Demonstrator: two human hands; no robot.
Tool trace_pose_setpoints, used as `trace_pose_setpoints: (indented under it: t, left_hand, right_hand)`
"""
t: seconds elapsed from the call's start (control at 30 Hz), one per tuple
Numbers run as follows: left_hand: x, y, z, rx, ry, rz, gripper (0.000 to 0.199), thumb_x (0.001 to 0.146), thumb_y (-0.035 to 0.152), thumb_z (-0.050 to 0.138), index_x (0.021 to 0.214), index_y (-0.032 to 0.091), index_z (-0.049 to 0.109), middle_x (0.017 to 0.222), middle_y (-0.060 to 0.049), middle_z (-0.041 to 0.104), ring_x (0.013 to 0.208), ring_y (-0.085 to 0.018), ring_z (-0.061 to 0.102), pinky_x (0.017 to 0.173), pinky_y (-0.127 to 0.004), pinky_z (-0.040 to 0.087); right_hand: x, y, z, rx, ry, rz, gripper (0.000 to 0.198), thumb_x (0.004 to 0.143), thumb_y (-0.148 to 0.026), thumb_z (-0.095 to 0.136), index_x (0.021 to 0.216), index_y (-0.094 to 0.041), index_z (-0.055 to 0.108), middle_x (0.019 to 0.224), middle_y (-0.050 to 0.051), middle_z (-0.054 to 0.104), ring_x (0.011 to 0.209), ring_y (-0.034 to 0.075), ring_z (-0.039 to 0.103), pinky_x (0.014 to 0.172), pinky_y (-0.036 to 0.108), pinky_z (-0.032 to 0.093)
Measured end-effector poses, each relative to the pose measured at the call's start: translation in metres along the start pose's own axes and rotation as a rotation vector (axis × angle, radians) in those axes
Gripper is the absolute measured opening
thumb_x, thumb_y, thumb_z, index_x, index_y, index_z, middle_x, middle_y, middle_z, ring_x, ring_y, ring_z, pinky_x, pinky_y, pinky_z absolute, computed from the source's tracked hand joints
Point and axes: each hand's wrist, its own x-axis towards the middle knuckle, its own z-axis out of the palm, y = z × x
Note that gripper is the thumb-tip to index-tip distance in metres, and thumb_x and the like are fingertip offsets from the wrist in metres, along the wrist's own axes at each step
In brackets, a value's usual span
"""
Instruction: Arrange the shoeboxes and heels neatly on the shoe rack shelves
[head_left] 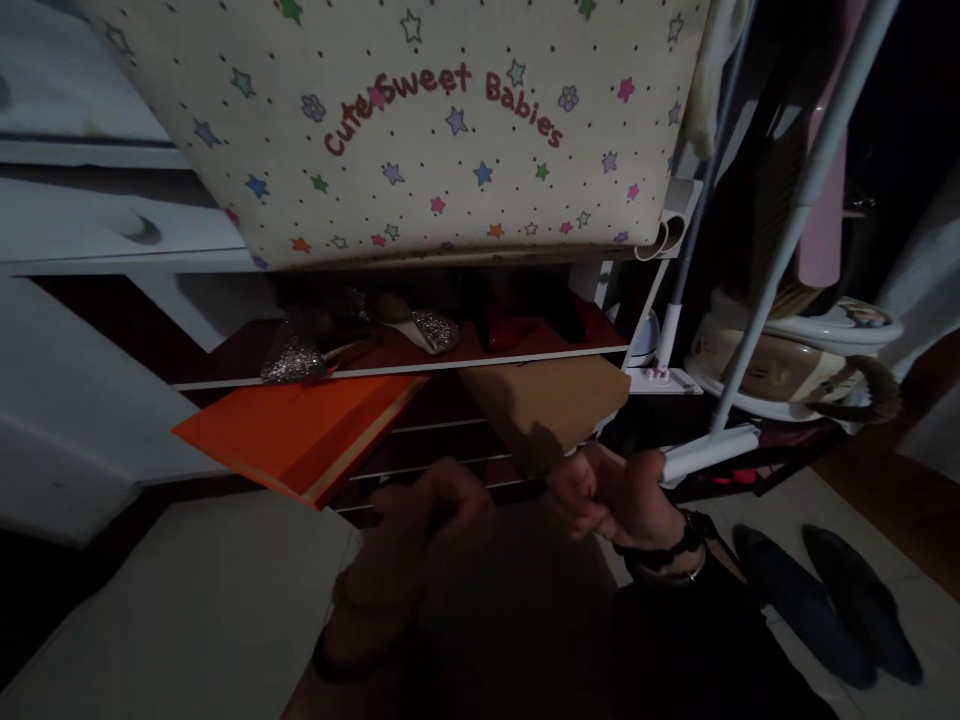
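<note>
My left hand [435, 512] is at the lower middle, in dim light, its fingers curled towards the thumb. To its right my right hand [609, 492] is closed too, the fingers bent in, with a gap between the two hands. If either holds something small, the dark hides it. Just beyond the right hand a flat brown paper or card piece [559, 395] juts from under the shelf. An orange flat piece with a tan edge [300, 430] sticks out farther left, apart from my left hand.
Glittery shoes [435, 330] and red shoes [510, 328] stand on the dark red shelf [472, 358]. Above hangs a star-patterned cloth [450, 180]. At right are a pole with a white foot [712, 445], a beige and white pot-like container [780, 360] and dark slippers [806, 600] on the tiles.
</note>
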Motion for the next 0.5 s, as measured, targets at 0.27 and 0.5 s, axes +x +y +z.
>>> trace_pose_setpoints:
  t: [0.27,0.5]
  left_hand:
    - [-0.001,-0.027,-0.009,-0.168,-0.172,-0.055,0.087,0.059,0.109,0.020,0.049,0.024,0.027,0.039,0.005,0.021,0.036,-0.007,0.018,0.041,-0.027,0.013]
    - [-0.007,-0.034,-0.013,-0.228,-0.291,-0.104,0.087,0.055,0.109,0.016,0.048,0.023,0.026,0.037,0.004,0.021,0.034,-0.007,0.018,0.040,-0.026,0.013]
  right_hand:
    - [-0.006,0.032,-0.029,0.230,-0.319,0.046,0.086,0.066,-0.110,0.019,0.061,-0.025,0.037,0.051,-0.011,0.029,0.042,0.006,0.024,0.041,0.024,0.020]
    - [-0.013,0.036,-0.034,0.303,-0.417,0.086,0.086,0.063,-0.110,0.021,0.061,-0.025,0.035,0.052,-0.011,0.027,0.041,0.005,0.020,0.038,0.022,0.017]
